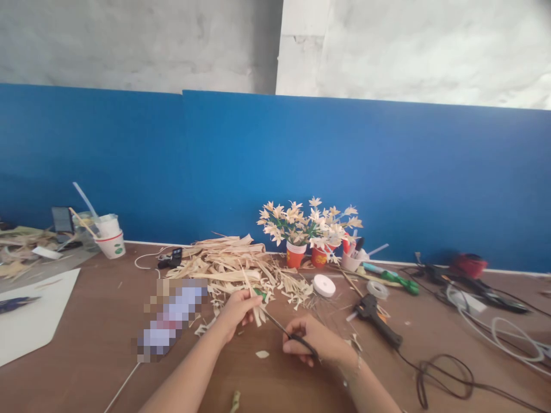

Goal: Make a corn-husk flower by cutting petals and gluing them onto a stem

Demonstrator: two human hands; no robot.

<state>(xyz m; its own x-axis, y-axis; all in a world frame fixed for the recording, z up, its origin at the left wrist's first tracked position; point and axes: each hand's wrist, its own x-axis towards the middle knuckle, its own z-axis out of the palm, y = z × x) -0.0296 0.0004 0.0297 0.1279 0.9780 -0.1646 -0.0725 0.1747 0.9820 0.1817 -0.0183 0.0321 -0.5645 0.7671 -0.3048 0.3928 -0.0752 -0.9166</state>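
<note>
My left hand (235, 312) pinches a pale strip of dried husk (259, 316) over the middle of the table. Something small and green shows beside its fingertips; I cannot tell whether it is held. In my right hand (316, 338) is a pair of dark-handled scissors (278, 324), fingers wrapped through the handles. Their blades point up and left toward the husk strip, with the tips close to the left fingers. Below, between my hands, a small leaf-shaped husk piece (262, 354) lies on the brown table (253, 384). Behind the left hand spreads a heap of husks (224, 258).
Husk flowers (295, 218) stand in red paper cups (295, 256) at the back. A white ribbon roll (323, 285), a tape roll (377, 289) and a black glue gun (379, 321) with a looping cord lie right. Left are a blurred-out phone-like object (172, 321) and white cups (111, 244).
</note>
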